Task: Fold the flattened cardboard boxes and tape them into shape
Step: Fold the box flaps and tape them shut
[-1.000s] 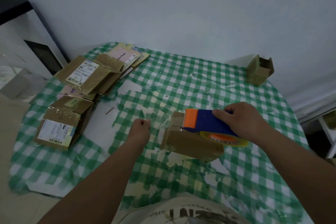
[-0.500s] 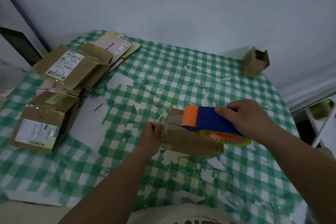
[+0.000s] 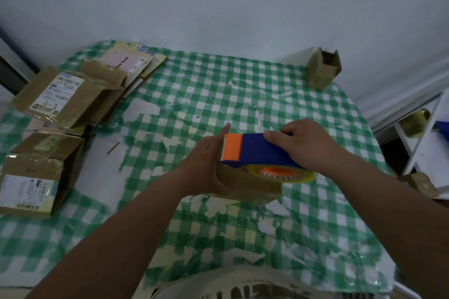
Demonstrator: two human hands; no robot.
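A small brown cardboard box [image 3: 252,185], creased and glossy with tape, sits at centre frame on the green checked tablecloth [image 3: 243,85]. The left hand [image 3: 206,160] lies against its left end, fingers straight. The right hand [image 3: 308,145] grips a blue and orange tape dispenser [image 3: 252,150] resting on its top. Flattened boxes [image 3: 60,97] are piled at the upper left.

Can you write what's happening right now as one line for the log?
step: taping box | right hand: grips tape dispenser on cardboard box | left hand: steadies box's left end
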